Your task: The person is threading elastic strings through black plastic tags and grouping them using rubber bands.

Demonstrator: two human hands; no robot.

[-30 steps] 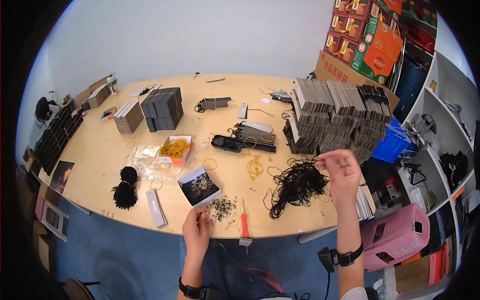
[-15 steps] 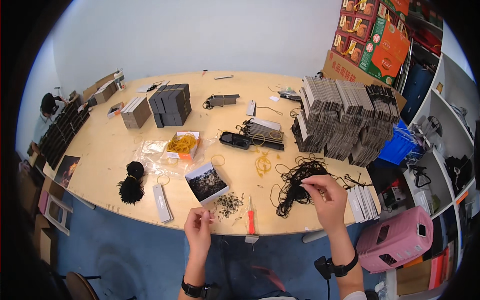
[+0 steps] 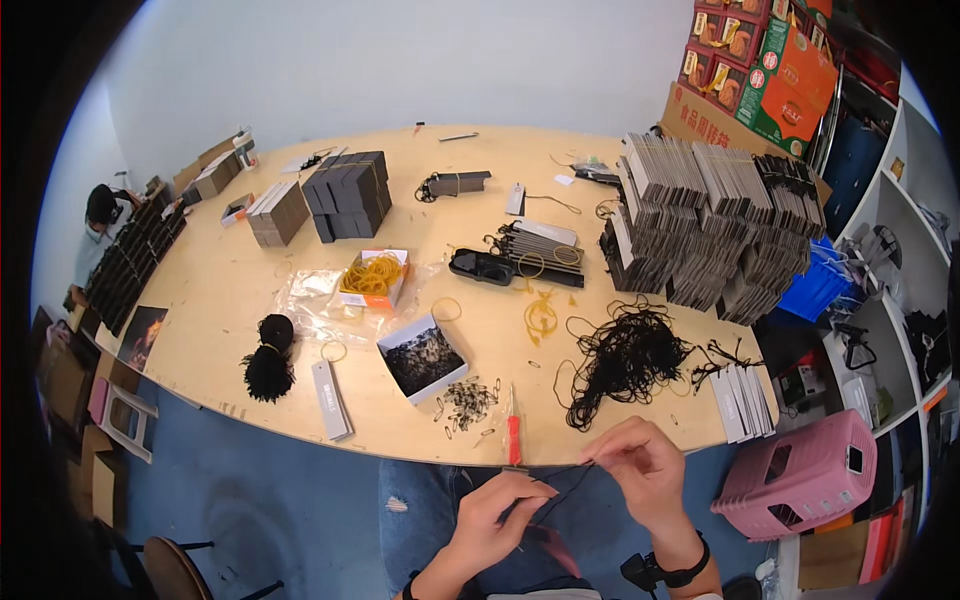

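Over my lap, just off the table's front edge, a thin black cord (image 3: 572,492) runs between my two hands. My right hand (image 3: 640,472) pinches it between thumb and fingertips. My left hand (image 3: 498,518) is closed in a pinch at the cord's other side; whether it also holds something small I cannot make out. Beyond the right hand lies a tangled pile of black cords (image 3: 632,355). Loose small black safety pins (image 3: 468,402) lie by a white box of dark pins (image 3: 425,362). A red-handled pointed tool (image 3: 514,440) rests at the edge.
Grey tags with cords (image 3: 742,402) lie at the right, before tall stacks of tags (image 3: 690,220). A box of yellow rubber bands (image 3: 374,278), a black cord bundle (image 3: 268,360) and a single tag (image 3: 328,400) occupy the left. Another person (image 3: 100,215) is at far left.
My right hand has come down and nearer from the cord pile with a black cord. My left hand has moved right and nearer, so both hands now meet at the cord.
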